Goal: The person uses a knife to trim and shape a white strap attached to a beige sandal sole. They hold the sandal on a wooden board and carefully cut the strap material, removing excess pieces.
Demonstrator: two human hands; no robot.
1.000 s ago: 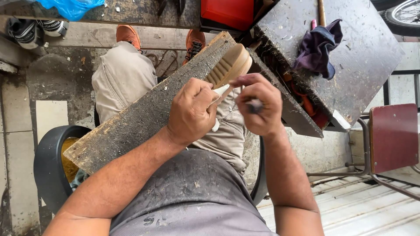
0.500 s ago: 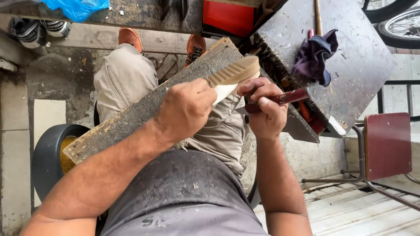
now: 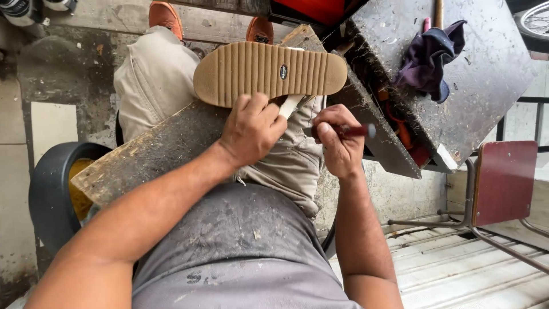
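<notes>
Even daylight, soft shadows, sharp focus

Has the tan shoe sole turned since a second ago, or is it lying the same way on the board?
Yes. The tan shoe sole, held by the left hand, has turned against the wooden board: earlier only its edge showed, now its ribbed tread faces the camera.

A rough, stained wooden board (image 3: 166, 151) lies across a seated person's lap, running from the lower left of the frame up toward the upper centre, with a tan ribbed shoe sole (image 3: 269, 71) resting on its upper end. At upper right, a tilted, scratched grey counter (image 3: 486, 91) carries a crumpled purple cloth (image 3: 426, 57). Stained concrete floor (image 3: 51, 86) fills the left side of the frame.
</notes>
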